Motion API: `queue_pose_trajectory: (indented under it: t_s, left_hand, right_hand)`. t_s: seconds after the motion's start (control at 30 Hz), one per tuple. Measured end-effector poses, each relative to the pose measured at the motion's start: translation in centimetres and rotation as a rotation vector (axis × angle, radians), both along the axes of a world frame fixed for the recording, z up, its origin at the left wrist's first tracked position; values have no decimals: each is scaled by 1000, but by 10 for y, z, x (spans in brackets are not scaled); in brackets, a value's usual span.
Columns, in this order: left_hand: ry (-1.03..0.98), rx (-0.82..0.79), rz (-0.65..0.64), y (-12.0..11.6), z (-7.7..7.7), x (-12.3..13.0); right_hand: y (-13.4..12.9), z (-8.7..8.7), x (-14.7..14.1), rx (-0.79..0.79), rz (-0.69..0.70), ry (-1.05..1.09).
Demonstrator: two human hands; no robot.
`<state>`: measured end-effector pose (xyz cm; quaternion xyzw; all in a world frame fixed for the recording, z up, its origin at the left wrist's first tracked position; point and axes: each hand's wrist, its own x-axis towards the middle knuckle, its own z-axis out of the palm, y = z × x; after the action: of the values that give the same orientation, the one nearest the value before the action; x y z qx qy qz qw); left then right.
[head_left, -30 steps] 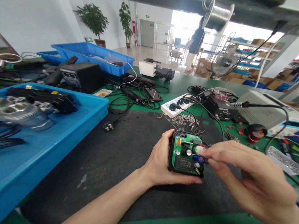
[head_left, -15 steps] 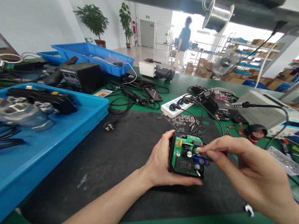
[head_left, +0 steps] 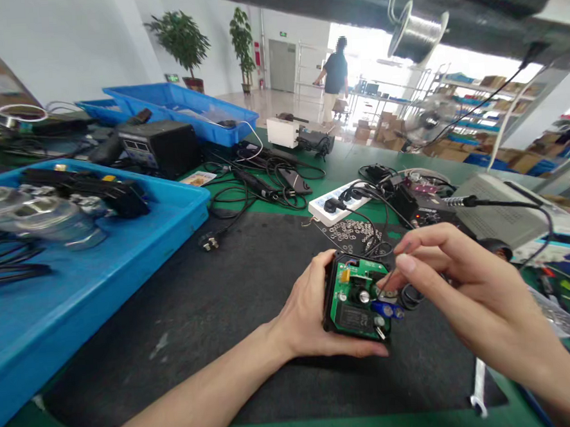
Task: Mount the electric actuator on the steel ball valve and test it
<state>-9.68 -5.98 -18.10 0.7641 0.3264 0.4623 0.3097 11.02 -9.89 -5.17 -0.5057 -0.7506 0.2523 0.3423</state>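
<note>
My left hand [head_left: 310,308] is wrapped around a square black housing [head_left: 327,304] from its left and lower sides. The green circuit board [head_left: 344,298] in it faces up and carries blue capacitors [head_left: 386,310], a yellow part and a black module. Over the board's right edge, my right hand [head_left: 463,286] pinches a thin dark rod-like piece [head_left: 393,272] between thumb and forefinger. Its lower end reaches down among the board's parts; whether it touches them I cannot tell. A round black cable end [head_left: 410,296] shows just beside the right fingers.
A black mat [head_left: 186,335] lies under my hands. Beyond them are scattered metal nuts [head_left: 354,232] and a white power strip [head_left: 330,205]. On the left stands a blue tray [head_left: 138,261] with metal parts. A wrench [head_left: 478,388] lies at lower right. A person [head_left: 335,75] is in the background.
My right hand has lifted slightly, and the thin piece now slants down toward the board. The left hand keeps its hold on the housing. The person in the background has moved left.
</note>
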Motion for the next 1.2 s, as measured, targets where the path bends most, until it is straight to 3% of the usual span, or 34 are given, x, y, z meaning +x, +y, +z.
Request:
queue_pose_trajectory:
  t_s: [0.17, 0.37, 0.6, 0.77, 0.87, 1.0, 1.2]
  left_hand:
    - [7, 11, 6, 0, -2, 1]
    - [23, 42, 31, -1, -3, 0]
    - [8, 22, 24, 0, -2, 0]
    - [2, -63, 19, 0, -1, -1]
    - [9, -71, 32, -1, -2, -1]
    - [-3, -56, 20, 0, -5, -1]
    - [-18, -58, -13, 2, -3, 0]
  right_hand:
    - [27, 9, -13, -249, -6, 37]
    - [37, 11, -24, -322, -12, -40]
    - [17, 6, -18, -69, -37, -150]
    - [-3, -2, -13, 338, -73, -301]
    - [-12, -8, -10, 498, -116, -390]
    - [-19, -11, -7, 470, -92, -429]
    - [-29, -19, 0, 468, 12, -309]
